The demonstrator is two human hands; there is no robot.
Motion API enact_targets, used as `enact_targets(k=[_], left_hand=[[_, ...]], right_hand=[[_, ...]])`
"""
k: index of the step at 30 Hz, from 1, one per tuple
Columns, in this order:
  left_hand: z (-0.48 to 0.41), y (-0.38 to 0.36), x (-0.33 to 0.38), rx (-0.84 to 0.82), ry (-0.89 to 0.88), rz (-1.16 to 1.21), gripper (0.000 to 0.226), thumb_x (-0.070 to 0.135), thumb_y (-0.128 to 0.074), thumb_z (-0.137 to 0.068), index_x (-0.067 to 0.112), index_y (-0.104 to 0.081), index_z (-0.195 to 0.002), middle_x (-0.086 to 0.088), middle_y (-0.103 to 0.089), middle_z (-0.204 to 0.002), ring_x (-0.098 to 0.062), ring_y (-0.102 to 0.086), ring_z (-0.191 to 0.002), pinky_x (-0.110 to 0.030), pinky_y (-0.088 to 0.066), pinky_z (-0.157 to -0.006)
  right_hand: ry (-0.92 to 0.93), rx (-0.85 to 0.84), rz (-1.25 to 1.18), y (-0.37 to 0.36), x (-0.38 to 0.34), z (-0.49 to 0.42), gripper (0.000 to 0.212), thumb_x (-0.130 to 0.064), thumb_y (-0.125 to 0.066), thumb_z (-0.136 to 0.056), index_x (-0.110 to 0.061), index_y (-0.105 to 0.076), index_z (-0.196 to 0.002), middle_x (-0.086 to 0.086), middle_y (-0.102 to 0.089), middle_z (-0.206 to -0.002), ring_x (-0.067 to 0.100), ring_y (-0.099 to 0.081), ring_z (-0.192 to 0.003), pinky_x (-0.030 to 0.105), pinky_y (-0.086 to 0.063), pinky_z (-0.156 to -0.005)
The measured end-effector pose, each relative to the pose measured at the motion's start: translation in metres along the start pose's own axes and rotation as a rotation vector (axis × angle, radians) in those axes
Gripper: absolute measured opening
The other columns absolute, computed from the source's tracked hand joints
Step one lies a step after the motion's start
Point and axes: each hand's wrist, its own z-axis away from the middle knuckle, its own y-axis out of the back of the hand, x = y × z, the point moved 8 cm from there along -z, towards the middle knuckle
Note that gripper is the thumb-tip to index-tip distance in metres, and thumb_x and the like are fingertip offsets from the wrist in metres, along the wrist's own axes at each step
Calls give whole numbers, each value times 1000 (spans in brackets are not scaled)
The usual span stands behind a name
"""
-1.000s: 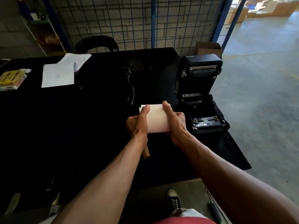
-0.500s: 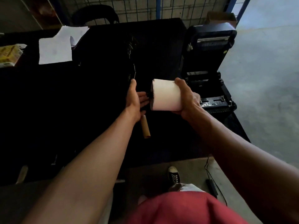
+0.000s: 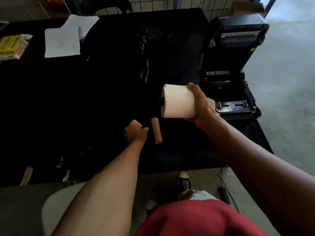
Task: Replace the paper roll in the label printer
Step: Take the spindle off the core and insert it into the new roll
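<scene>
My right hand (image 3: 202, 106) grips a fresh white paper roll (image 3: 179, 101), held on its side above the black table (image 3: 102, 92). A black spindle tip sticks out of the roll's left end. The black label printer (image 3: 233, 68) stands to the right of the roll, lid raised and paper bay bare. An empty brown cardboard core (image 3: 156, 130) lies on the table below the roll. Just left of the core, my left hand (image 3: 136, 134) rests low with its fingers curled around a small black piece (image 3: 145, 125), which is hard to make out against the dark table.
White sheets of paper (image 3: 63, 41) and a yellow box (image 3: 12, 46) lie at the far left of the table. A cardboard box (image 3: 247, 6) sits behind the printer. A cable and power adapter (image 3: 224, 195) lie on the floor by my shoe.
My left hand let go of the roll and dropped to the table beside the cardboard core, closing its fingers. My right hand keeps the roll, now carried alone next to the printer.
</scene>
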Motion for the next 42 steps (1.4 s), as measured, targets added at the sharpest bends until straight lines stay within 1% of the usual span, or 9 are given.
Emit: enact_targets(k=[12, 15, 18, 23, 27, 31, 36, 39, 42], left_hand=[[-1, 3, -3, 28, 142, -63, 49, 26, -82, -80, 8, -59, -120, -16, -64, -121, -34, -64, -111, -40, -57, -78], [-4, 16, 2, 101, 93, 119, 29, 30, -67, -92, 5, -70, -105, -17, -71, -106, -35, -68, -102, -34, -51, -76], [-7, 43, 27, 177, -5, 346, 34, 35, -59, -96, 4, -73, -96, -17, -73, -93, -33, -69, -92, -35, -55, -78], [11, 55, 90, 1, -158, 519, 43, 38, -42, -103, 6, -67, -87, -8, -62, -81, -28, -62, -80, -36, -49, -73], [21, 50, 99, -107, -215, 523, 41, 32, -44, -102, 3, -72, -95, -11, -70, -95, -28, -63, -90, -35, -46, -76], [30, 50, 91, -114, -251, 581, 29, 26, -59, -97, 15, -71, -121, -1, -71, -117, -18, -63, -112, -29, -49, -99], [35, 57, 94, -163, -187, 810, 27, 36, -59, -87, 22, -80, -93, 0, -77, -96, -18, -71, -94, -44, -58, -89], [36, 58, 98, -258, -186, 888, 26, 9, -55, -96, 12, -74, -114, 0, -73, -99, -15, -70, -94, -33, -60, -85], [35, 53, 94, -320, -147, 862, 23, 5, -53, -100, 10, -67, -117, 6, -65, -88, -7, -64, -80, -21, -57, -69]], right_hand=[[19, 0, 8, 2, 1, -11, 76, -51, -85, -66, -9, -57, -123, 10, -71, -103, 28, -73, -85, 42, -61, -53], [27, 1, 8, 1, -2, -10, 75, -50, -85, -67, -8, -57, -122, 10, -72, -103, 28, -73, -85, 40, -59, -50], [29, 5, 26, -1, -3, -6, 74, -50, -84, -68, -8, -56, -122, 9, -70, -99, 27, -72, -83, 36, -59, -47], [35, 15, 52, -9, -1, -1, 75, -50, -84, -69, -8, -53, -122, 8, -68, -95, 25, -70, -80, 36, -58, -52], [42, 42, 35, -8, 1, -1, 79, -52, -85, -65, -9, -53, -123, 8, -68, -98, 25, -70, -81, 34, -57, -51], [58, 38, -2, -7, 0, 0, 80, -52, -86, -60, -8, -56, -120, 11, -72, -101, 27, -73, -81, 37, -58, -48], [66, 41, -14, -8, -2, 5, 77, -50, -86, -64, -8, -52, -118, 11, -69, -101, 27, -72, -84, 38, -60, -54], [66, 37, -16, -6, -4, 7, 77, -50, -86, -63, -8, -52, -118, 11, -70, -101, 29, -72, -85, 42, -61, -59], [79, 43, 16, -5, -5, 9, 80, -51, -87, -62, -7, -54, -120, 11, -70, -100, 28, -72, -83, 37, -58, -52]])
